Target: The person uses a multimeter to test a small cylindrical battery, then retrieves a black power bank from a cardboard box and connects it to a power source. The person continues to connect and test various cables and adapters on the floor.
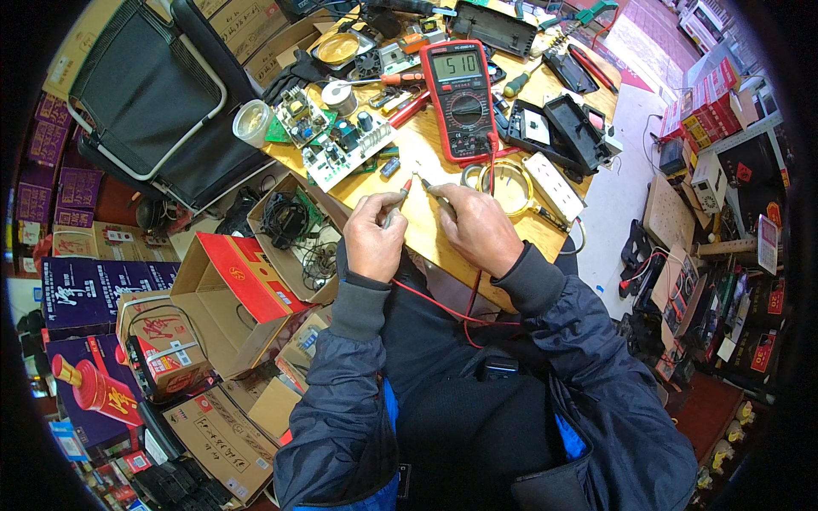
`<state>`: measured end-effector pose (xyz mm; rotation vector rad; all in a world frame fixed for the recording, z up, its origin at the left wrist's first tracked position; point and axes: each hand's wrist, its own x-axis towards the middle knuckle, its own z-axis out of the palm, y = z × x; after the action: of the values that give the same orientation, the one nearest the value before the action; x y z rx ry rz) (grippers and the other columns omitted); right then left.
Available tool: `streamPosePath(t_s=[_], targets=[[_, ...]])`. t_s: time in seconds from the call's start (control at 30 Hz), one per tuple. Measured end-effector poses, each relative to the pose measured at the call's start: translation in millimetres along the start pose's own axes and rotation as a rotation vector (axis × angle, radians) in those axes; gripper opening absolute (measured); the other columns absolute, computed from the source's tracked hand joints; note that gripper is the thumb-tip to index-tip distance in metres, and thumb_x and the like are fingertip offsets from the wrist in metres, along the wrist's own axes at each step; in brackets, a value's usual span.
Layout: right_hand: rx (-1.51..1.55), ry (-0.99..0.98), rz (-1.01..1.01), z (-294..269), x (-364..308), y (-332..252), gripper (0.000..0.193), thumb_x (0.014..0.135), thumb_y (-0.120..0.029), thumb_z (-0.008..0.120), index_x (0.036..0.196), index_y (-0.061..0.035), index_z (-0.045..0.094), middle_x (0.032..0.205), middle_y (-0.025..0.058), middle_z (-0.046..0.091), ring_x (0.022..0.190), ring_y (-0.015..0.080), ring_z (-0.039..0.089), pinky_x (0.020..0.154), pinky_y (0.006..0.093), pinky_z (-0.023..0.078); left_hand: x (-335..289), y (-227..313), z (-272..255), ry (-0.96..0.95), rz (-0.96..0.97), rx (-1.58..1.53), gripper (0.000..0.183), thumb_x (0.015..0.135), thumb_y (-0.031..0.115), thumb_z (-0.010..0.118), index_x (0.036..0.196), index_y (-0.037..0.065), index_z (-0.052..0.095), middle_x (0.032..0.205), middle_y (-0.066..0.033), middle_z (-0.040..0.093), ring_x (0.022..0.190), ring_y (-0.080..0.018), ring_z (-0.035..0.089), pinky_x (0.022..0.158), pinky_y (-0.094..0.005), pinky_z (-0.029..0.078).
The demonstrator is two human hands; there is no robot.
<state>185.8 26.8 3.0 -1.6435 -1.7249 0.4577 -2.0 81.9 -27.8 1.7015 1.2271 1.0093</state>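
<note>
My left hand (376, 234) is closed round a red-tipped test probe (407, 185). In my right hand (479, 223) I grip a black test probe (428, 183). Both tips come close together over the wooden table (443, 234), by a tiny pale part (416, 174); whether they touch it I cannot tell. Just beyond lies a red multimeter (466, 106) with its display lit, its leads running down over the table edge. Left of the probes sit a white circuit board (345, 153) and a dark cylindrical capacitor (390, 167).
Right of my hands are a magnifying glass (530, 186), a white power strip (554, 187) and an opened black case (579, 132). A solder spool (339, 99) and a screwdriver (517, 83) lie farther back. Open cardboard boxes (226, 302) stand left, below table height.
</note>
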Motion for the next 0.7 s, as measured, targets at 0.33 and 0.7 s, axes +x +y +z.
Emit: streamPosePath(t_s=[0.33,0.7], targets=[[0.003,-0.016,0.023,-3.3,1.5,-3.0,0.024,0.092,-0.009,0.064,0.113,0.0022,0.067,0.094,0.0274,0.071,0.089,0.0442,0.070,0.081,0.0523,0.055,1.0,6.1,-0.7,0.010,-0.005,0.067,0.022,0.091,-0.002,0.066,0.110,-0.002,0.076,0.088,-0.0020,0.068,0.067,-0.0043,0.056,0.062,-0.0222,0.048],[0.000,-0.014,0.014,-1.7,1.0,-0.9,0.024,0.092,-0.009,0.064,0.112,0.0019,0.067,0.095,0.0270,0.071,0.090,0.0442,0.070,0.080,0.0522,0.055,0.5,11.9,-1.5,0.025,0.011,0.103,0.021,0.091,-0.001,0.067,0.110,-0.002,0.077,0.089,-0.0022,0.067,0.068,-0.0049,0.055,0.064,-0.0230,0.047]])
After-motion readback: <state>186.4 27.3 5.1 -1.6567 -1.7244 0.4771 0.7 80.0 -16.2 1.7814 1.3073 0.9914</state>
